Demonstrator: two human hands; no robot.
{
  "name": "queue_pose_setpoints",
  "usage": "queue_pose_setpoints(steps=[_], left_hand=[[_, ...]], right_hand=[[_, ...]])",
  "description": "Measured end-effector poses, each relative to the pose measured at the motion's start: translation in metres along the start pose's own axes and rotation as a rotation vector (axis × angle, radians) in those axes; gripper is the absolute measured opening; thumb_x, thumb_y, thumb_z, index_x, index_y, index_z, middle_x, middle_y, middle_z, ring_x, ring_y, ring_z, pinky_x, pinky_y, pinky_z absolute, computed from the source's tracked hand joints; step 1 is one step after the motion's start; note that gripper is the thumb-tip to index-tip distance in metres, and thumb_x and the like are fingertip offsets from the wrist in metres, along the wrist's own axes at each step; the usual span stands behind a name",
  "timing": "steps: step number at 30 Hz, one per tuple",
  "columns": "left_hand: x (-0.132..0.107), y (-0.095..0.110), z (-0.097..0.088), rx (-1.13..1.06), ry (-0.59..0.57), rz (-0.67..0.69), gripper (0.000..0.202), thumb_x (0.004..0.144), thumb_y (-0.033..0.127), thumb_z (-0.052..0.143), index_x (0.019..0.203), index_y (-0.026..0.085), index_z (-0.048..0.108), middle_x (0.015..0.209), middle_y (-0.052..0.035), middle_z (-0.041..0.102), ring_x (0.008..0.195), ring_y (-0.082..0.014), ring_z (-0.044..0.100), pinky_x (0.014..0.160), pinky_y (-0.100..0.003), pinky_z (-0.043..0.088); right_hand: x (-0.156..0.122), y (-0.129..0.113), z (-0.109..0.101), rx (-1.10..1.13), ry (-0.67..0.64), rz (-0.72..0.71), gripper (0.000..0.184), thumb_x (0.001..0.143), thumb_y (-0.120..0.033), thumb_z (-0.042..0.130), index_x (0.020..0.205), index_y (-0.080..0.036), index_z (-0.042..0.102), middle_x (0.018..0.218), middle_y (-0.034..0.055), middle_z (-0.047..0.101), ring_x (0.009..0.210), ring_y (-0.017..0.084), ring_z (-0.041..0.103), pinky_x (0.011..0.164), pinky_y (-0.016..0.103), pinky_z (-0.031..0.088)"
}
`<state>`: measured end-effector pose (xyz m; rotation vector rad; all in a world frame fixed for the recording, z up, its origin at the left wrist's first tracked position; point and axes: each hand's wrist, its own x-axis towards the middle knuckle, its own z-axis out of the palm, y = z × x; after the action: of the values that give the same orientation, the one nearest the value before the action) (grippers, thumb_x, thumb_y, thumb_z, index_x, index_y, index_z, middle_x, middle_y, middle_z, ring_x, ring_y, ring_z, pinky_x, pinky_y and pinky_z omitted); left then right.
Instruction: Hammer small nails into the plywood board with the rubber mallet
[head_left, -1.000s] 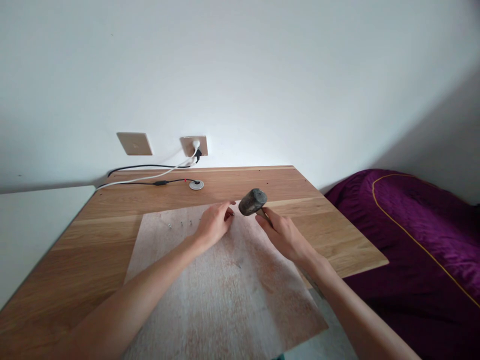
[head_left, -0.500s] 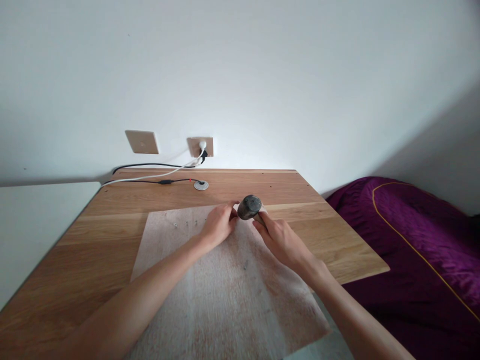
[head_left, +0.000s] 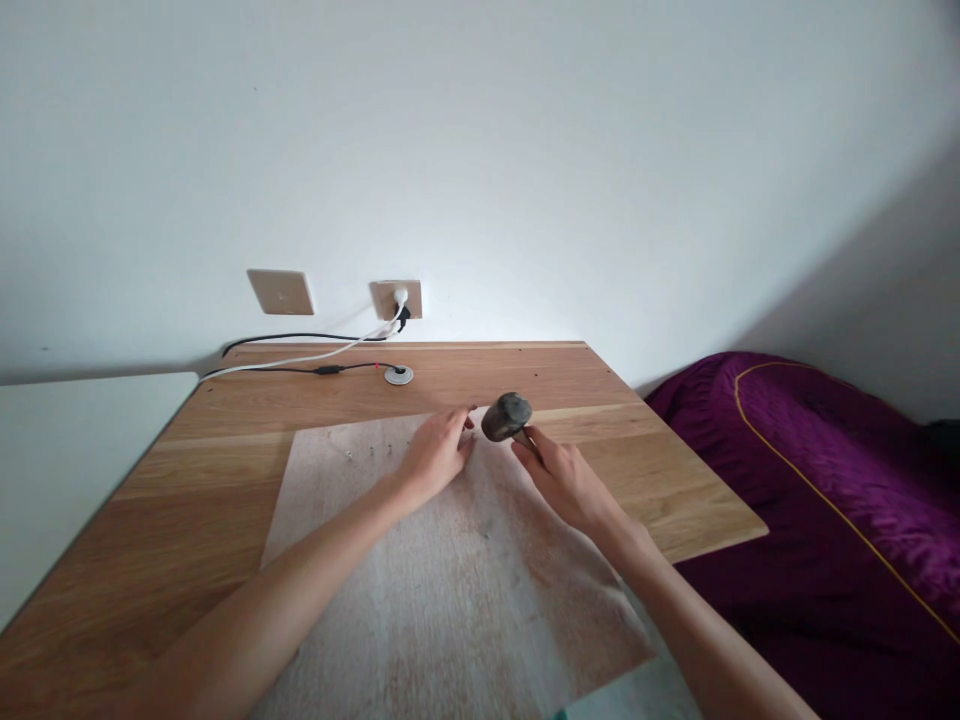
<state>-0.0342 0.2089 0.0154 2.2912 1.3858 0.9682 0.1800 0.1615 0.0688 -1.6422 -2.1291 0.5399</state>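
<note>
My right hand point(head_left: 564, 480) is closed round the handle of a hammer point(head_left: 506, 416), whose dark head hangs just above the far edge of a pale board point(head_left: 450, 580) lying on a wooden desk point(head_left: 210, 480). My left hand point(head_left: 435, 450) rests on the board right beside the hammer head, fingers pinched together near the board's far edge; what they pinch is too small to make out. A few small nails point(head_left: 371, 452) stand in a row in the board to the left of that hand.
Black and white cables point(head_left: 300, 355) run along the desk's back edge to a wall socket point(head_left: 396, 298), with a round grommet point(head_left: 398, 375) nearby. A purple bedspread point(head_left: 825, 480) lies right of the desk. A white surface point(head_left: 67, 450) adjoins on the left.
The hammer head dropped from its raised position down beside my left fingers, then lifted slightly. My left hand stayed at the same spot on the board.
</note>
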Motion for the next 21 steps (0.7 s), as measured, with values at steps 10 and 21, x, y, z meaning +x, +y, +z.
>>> queue_pose_setpoints(steps=[10, 21], left_hand=[[-0.036, 0.044, -0.053, 0.208, -0.351, 0.821, 0.024, 0.101, 0.008, 0.054, 0.117, 0.019, 0.069, 0.112, -0.0073, 0.076, 0.111, -0.0225, 0.068, 0.092, -0.036, 0.053], [-0.053, 0.05, -0.04, 0.456, -0.252, 1.027, 0.02, 0.099, 0.008, 0.057, 0.088, 0.018, 0.07, 0.073, -0.0009, 0.066, 0.07, -0.0174, 0.062, 0.064, -0.031, 0.048]], right_hand=[[-0.006, 0.049, 0.01, 0.33, -0.003, 0.259, 0.031, 0.101, -0.051, 0.04, 0.094, -0.025, 0.055, 0.055, -0.0073, 0.051, 0.038, 0.014, 0.048, 0.044, 0.024, 0.036], [-0.007, 0.043, 0.007, 0.222, 0.003, 0.233, 0.03, 0.102, -0.046, 0.041, 0.103, -0.024, 0.062, 0.059, -0.0007, 0.063, 0.052, 0.021, 0.063, 0.056, 0.027, 0.041]])
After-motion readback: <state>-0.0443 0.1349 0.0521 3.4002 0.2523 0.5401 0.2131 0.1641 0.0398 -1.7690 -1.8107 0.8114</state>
